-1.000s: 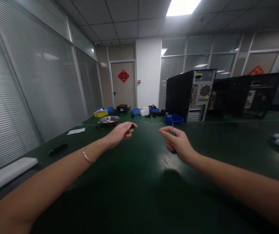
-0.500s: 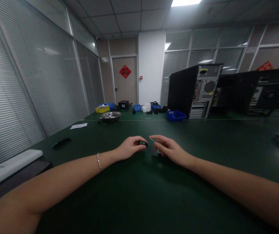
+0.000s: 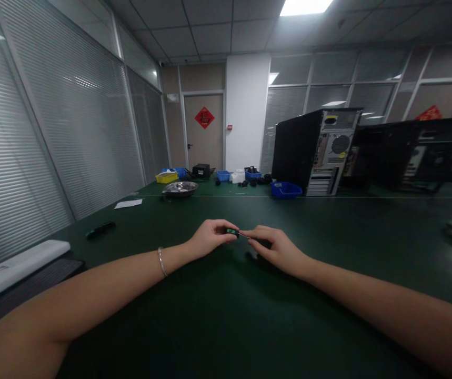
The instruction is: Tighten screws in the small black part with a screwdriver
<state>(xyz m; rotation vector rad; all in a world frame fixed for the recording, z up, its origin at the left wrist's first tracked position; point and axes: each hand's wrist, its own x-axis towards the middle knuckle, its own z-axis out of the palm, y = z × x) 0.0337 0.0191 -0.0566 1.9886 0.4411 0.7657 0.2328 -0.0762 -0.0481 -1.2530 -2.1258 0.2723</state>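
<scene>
1. Fingers [image 3: 228, 238] of the left hand [image 3: 206, 239] grip a small black part [image 3: 232, 231] showing green on its face, over the green desk [image 3: 226, 321].
2. Thumb and forefinger of the right hand [image 3: 284, 250] pinch a slim metal shaft [image 3: 244, 235], which points leftward from them, angled slightly away, to the part's right end; I cannot tell whether the tip touches.
3. The part's long axis seems to run crosswise, roughly along the shaft; the left hand encloses it, the right fingers sit just beside.
4. Well left of the left fingers lies a dark, green-marked object [image 3: 100, 230].
5. Beyond them, leftward, stands a metal bowl [image 3: 180, 192]; beyond the right fingers, a blue tray [image 3: 287, 192].
</scene>
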